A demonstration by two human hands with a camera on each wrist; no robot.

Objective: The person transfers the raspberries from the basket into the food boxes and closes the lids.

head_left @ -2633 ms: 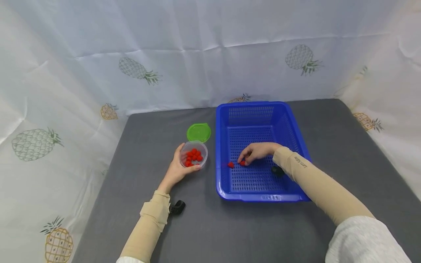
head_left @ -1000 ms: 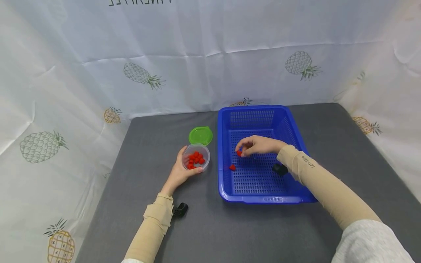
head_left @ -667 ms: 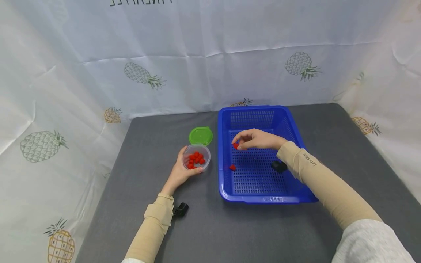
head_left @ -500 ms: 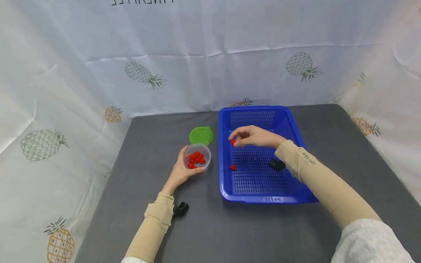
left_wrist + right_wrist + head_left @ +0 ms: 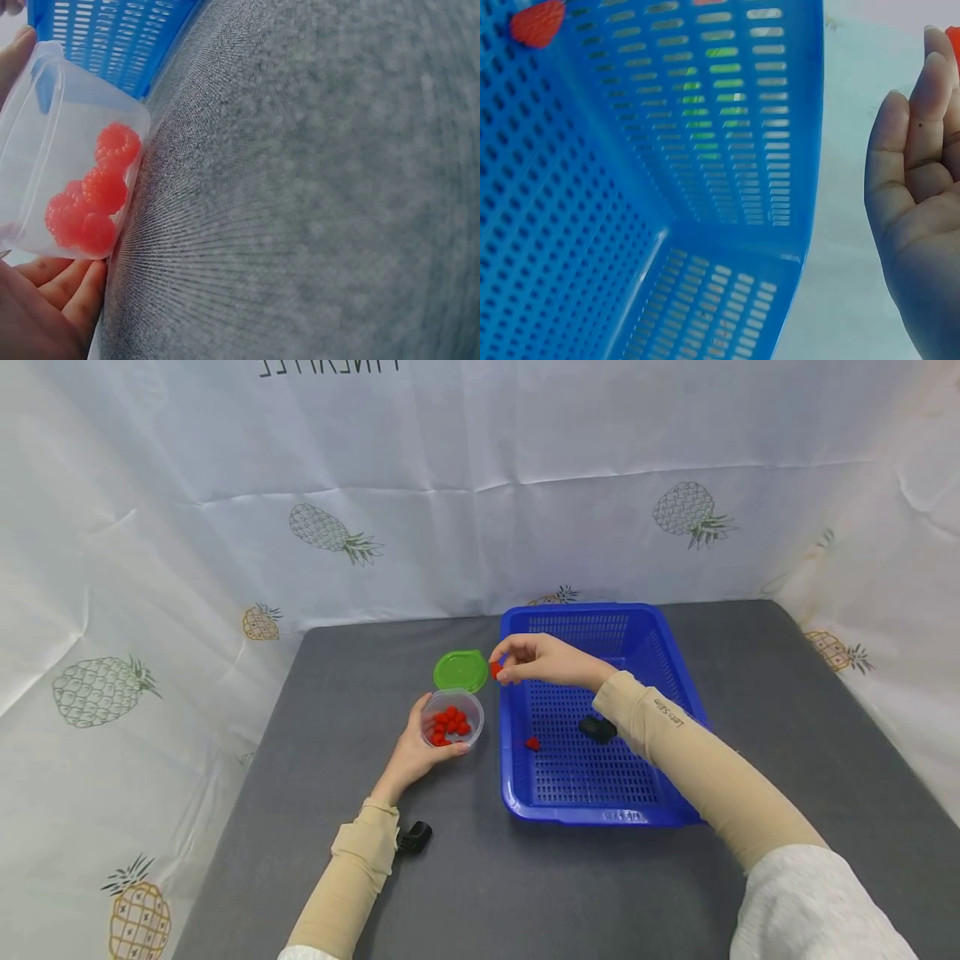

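Observation:
In the head view my left hand (image 5: pixel 414 752) grips a clear plastic tub (image 5: pixel 67 105) from its left side, standing on the table. Several red raspberries (image 5: pixel 103 189) lie inside it. My right hand (image 5: pixel 542 660) pinches one raspberry (image 5: pixel 496 669) between thumb and fingertips, over the left rim of the blue basket (image 5: pixel 600 817). The right wrist view shows those fingers at its right edge, with only a sliver of the held berry. Another raspberry (image 5: pixel 538 24) lies on the basket floor near its left wall.
A green lid (image 5: pixel 461 671) lies flat behind the tub, left of the basket. The basket's raised left wall stands between its inside and the tub. Black devices sit at the left wrist (image 5: pixel 415 837) and under the right wrist (image 5: pixel 597 729). A pineapple-print curtain (image 5: pixel 480 543) hangs behind the grey table.
My right hand has picked a raspberry off the basket floor, lifted it and carried it left to the basket's rim. My left hand still holds the tub in the same place.

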